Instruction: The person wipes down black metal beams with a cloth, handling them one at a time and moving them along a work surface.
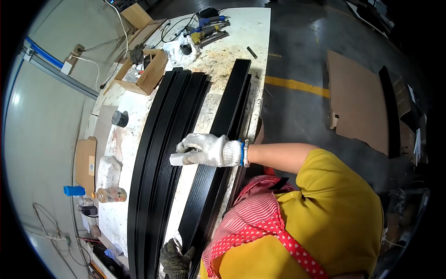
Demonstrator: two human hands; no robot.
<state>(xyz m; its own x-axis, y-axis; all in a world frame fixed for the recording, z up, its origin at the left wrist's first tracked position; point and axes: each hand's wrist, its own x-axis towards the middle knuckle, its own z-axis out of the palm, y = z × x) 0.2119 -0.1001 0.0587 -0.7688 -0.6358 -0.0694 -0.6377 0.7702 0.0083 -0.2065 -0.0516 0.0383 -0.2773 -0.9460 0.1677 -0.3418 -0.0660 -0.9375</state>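
My right hand, in a white knit glove, is closed around a small white block. It is over a long black moulding strip that lies lengthwise on the worktable. Low in the view, my left hand wears a dark grey-green glove and rests by the strip's near end. A white crumpled scrap, cloth or paper, shows at its fingers, which seem closed on it. Left of these, several more black strips lie side by side. Another dark strip runs along the right of the worked one.
The paint-stained white table holds nail guns, a wooden box of odds and ends, a dark round tin and a plastic bottle. Cardboard sheets lie on the floor at the right.
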